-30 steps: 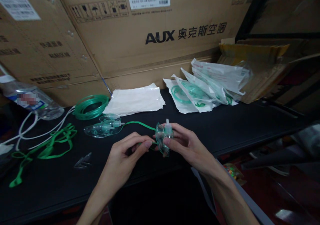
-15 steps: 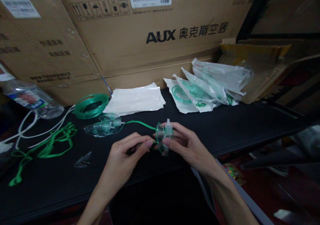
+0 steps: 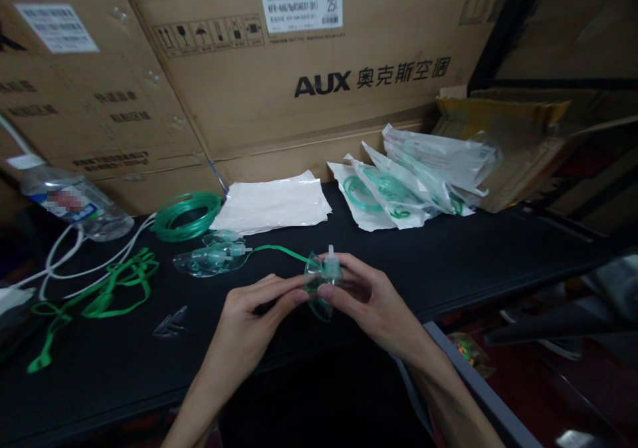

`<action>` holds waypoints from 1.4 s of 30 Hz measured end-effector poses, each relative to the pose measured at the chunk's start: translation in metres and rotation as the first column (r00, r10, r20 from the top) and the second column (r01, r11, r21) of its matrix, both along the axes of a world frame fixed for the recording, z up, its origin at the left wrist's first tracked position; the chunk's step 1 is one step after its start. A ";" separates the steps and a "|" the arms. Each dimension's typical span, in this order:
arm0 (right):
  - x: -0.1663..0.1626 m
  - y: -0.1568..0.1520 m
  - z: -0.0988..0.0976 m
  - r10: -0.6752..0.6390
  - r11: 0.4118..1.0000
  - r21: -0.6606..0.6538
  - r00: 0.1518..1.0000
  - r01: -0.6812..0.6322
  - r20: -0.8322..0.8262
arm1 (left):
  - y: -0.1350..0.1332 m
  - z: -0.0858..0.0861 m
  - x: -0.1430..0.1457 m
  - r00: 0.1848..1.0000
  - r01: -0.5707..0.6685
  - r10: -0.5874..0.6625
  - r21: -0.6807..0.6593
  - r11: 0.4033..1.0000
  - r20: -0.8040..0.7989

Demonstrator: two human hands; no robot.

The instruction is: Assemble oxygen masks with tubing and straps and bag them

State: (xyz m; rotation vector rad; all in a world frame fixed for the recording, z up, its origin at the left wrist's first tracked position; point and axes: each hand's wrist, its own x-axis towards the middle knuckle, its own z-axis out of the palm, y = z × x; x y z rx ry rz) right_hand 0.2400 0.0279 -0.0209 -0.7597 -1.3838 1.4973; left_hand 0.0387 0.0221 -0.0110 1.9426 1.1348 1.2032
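Note:
My right hand (image 3: 361,295) is closed round a small clear green oxygen mask (image 3: 319,282) with a white connector on top, held above the black table's front edge. My left hand (image 3: 254,308) pinches at the mask's left edge, where a green elastic strap (image 3: 276,252) runs off to the back left. What the left fingertips grip is too small to make out for sure. Another clear mask (image 3: 212,258) lies on the table behind my left hand.
A coil of green tubing (image 3: 187,214), a stack of white pouches (image 3: 272,203) and several packed mask bags (image 3: 399,192) lie at the back against cardboard boxes (image 3: 319,82). Loose green straps (image 3: 100,295), white cable, a water bottle (image 3: 74,202) and small clear clips (image 3: 169,324) lie at left.
Both hands and the mask have drifted slightly left and lower in view; the left fingertips have come closer to the mask's edge. The camera tilted a little.

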 end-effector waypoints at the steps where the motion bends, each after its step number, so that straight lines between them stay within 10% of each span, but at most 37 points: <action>1: -0.001 -0.001 0.000 0.002 1.000 0.009 1.000 -0.002 0.011 | -0.001 -0.001 0.000 1.000 -0.007 0.007 -0.020 1.000 0.001; 7: -0.008 -0.004 -0.006 -0.125 0.989 0.095 0.987 0.115 0.104 | -0.004 -0.002 0.000 1.000 -0.027 0.026 -0.113 0.993 -0.012; 14: -0.006 -0.006 -0.003 -0.391 0.815 0.522 0.904 0.251 0.175 | -0.004 0.001 0.000 0.999 -0.033 0.032 -0.124 0.992 -0.006; 42: 0.008 -0.007 0.005 -0.410 0.800 0.569 0.865 0.189 0.289 | -0.007 -0.001 0.001 0.995 -0.060 0.056 -0.062 0.996 -0.077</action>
